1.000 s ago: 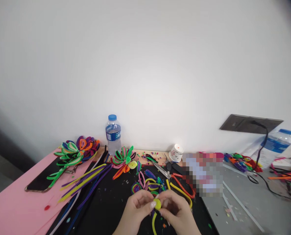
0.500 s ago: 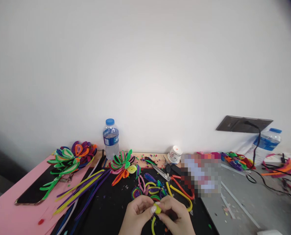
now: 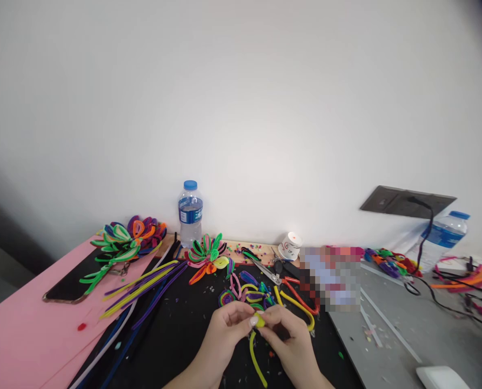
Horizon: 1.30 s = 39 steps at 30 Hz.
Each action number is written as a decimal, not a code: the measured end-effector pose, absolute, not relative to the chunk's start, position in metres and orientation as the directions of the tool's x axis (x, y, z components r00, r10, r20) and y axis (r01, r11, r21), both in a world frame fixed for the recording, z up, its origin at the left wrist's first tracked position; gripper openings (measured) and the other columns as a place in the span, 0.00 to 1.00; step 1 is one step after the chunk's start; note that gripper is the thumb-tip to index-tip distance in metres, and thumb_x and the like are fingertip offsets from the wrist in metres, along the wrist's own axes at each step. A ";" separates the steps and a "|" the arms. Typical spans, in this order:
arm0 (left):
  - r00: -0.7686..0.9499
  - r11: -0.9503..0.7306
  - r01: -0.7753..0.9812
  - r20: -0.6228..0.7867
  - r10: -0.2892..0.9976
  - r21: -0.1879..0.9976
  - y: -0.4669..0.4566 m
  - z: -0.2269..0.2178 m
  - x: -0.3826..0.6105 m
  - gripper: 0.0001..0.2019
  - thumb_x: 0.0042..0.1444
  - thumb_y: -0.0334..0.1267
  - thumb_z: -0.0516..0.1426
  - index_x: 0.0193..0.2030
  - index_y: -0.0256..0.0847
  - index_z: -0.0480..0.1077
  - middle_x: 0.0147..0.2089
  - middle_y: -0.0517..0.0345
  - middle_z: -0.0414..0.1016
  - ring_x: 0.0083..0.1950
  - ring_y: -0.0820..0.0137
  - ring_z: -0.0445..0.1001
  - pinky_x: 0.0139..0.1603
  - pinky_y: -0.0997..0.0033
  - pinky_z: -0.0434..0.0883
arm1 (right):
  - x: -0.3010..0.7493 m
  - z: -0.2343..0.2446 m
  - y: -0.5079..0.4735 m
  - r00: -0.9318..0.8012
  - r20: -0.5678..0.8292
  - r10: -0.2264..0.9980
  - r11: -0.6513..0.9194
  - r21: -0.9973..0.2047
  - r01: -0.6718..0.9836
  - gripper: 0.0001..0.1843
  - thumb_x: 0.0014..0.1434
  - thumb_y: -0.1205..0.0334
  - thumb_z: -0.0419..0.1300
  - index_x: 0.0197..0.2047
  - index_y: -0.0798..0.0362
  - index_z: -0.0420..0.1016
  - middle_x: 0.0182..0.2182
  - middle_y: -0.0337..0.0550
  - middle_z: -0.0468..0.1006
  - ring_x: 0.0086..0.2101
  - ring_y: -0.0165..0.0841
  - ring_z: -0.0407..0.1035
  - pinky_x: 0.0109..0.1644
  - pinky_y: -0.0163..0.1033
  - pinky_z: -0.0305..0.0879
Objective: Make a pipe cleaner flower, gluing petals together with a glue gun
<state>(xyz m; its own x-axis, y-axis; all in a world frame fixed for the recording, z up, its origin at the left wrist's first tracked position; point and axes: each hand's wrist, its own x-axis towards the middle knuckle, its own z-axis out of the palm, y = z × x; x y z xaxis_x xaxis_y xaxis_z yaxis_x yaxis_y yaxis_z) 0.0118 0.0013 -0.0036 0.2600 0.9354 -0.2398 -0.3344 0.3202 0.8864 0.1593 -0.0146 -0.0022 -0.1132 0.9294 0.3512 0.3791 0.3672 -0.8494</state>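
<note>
Between my fingertips a yellow pipe cleaner [image 3: 254, 354] is bent into a small tight coil, and its loose tail hangs down toward me. My left hand [image 3: 233, 329] pinches the coil from the left with thumb and forefinger. From the other side my right hand [image 3: 285, 330] grips the same coil, its fingers curled. Just beyond my hands lie looped pipe-cleaner pieces [image 3: 247, 289] in purple, pink, green and blue. To the right of them are pliers with red handles [image 3: 301, 297] and yellow ones [image 3: 300, 310].
A water bottle [image 3: 191, 216] and a paper cup [image 3: 290, 246] stand along the wall. Pipe-cleaner flowers [image 3: 123, 243] sit beside a phone [image 3: 68, 283] at left. Loose yellow and purple pipe cleaners [image 3: 144, 289] lie nearby. A black cable [image 3: 423, 243] runs from the socket at right.
The camera has tilted down a little, so the table's things sit higher and more of my forearms shows. Both hands keep their pinch on the yellow coil; more of its tail is visible.
</note>
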 end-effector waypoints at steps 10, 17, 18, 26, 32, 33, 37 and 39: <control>0.261 0.326 -0.302 -0.251 0.932 0.896 0.001 -0.004 0.011 0.10 0.39 0.38 0.64 0.28 0.36 0.73 0.25 0.59 0.72 0.29 0.72 0.65 0.31 0.74 0.60 | 0.157 0.001 -0.015 -0.107 0.379 0.919 0.388 -0.823 0.416 0.05 0.51 0.66 0.60 0.25 0.54 0.70 0.22 0.39 0.70 0.22 0.30 0.64 0.25 0.33 0.59; 0.251 0.328 -0.325 -0.254 0.934 0.887 0.001 -0.004 0.013 0.10 0.38 0.39 0.65 0.27 0.36 0.73 0.25 0.58 0.74 0.30 0.71 0.67 0.32 0.74 0.61 | 0.158 -0.004 -0.013 -0.115 0.392 0.913 0.402 -0.817 0.413 0.05 0.51 0.65 0.60 0.25 0.55 0.71 0.22 0.39 0.71 0.21 0.29 0.63 0.24 0.32 0.58; 0.259 0.333 -0.326 -0.256 0.931 0.884 0.001 -0.006 0.012 0.11 0.38 0.39 0.65 0.28 0.36 0.73 0.26 0.57 0.74 0.30 0.71 0.67 0.32 0.73 0.61 | 0.158 -0.004 -0.013 -0.115 0.393 0.912 0.404 -0.816 0.412 0.05 0.51 0.65 0.60 0.25 0.55 0.71 0.22 0.40 0.71 0.21 0.29 0.63 0.23 0.32 0.58; 0.280 0.358 -0.328 -0.271 0.921 0.874 0.005 -0.015 0.012 0.11 0.38 0.39 0.65 0.28 0.35 0.72 0.25 0.58 0.73 0.29 0.72 0.67 0.31 0.74 0.61 | 0.159 -0.008 -0.014 -0.119 0.372 0.921 0.386 -0.827 0.409 0.04 0.51 0.66 0.60 0.26 0.54 0.71 0.22 0.39 0.71 0.22 0.29 0.63 0.24 0.32 0.57; 0.283 0.362 -0.341 -0.272 0.920 0.868 0.003 -0.012 0.013 0.11 0.39 0.38 0.65 0.28 0.35 0.72 0.26 0.58 0.73 0.28 0.73 0.66 0.30 0.75 0.61 | 0.162 -0.008 -0.011 -0.133 0.324 0.937 0.350 -0.853 0.388 0.03 0.51 0.66 0.61 0.26 0.54 0.71 0.22 0.38 0.69 0.22 0.29 0.61 0.24 0.32 0.56; 0.276 0.359 -0.337 -0.273 0.922 0.870 0.003 -0.012 0.013 0.11 0.39 0.38 0.65 0.28 0.35 0.72 0.25 0.59 0.73 0.28 0.74 0.66 0.30 0.75 0.60 | 0.163 -0.008 -0.011 -0.134 0.311 0.941 0.339 -0.858 0.386 0.03 0.51 0.66 0.61 0.27 0.54 0.71 0.22 0.38 0.68 0.22 0.29 0.61 0.24 0.32 0.56; 0.260 0.353 -0.337 -0.274 0.926 0.873 0.003 -0.011 0.013 0.11 0.39 0.39 0.65 0.27 0.35 0.72 0.22 0.61 0.71 0.26 0.75 0.64 0.28 0.76 0.60 | 0.164 -0.010 -0.010 -0.137 0.265 0.954 0.298 -0.869 0.396 0.03 0.51 0.65 0.61 0.27 0.54 0.70 0.23 0.38 0.69 0.22 0.28 0.61 0.24 0.32 0.56; 0.267 0.361 -0.343 -0.279 0.922 0.867 0.004 -0.012 0.013 0.12 0.38 0.39 0.65 0.27 0.35 0.71 0.22 0.60 0.71 0.26 0.75 0.65 0.28 0.76 0.60 | 0.164 -0.010 -0.010 -0.144 0.244 0.959 0.282 -0.871 0.403 0.04 0.51 0.64 0.61 0.28 0.54 0.70 0.23 0.38 0.69 0.22 0.28 0.61 0.24 0.32 0.55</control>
<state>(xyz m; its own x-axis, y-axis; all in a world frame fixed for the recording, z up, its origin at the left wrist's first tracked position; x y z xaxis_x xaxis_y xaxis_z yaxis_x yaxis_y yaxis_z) 0.0133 0.0040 -0.0123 0.2672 0.9224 -0.2789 -0.3429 0.3615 0.8671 0.1640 -0.0095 -0.0100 -0.1436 0.9590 0.2443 0.4029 0.2821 -0.8707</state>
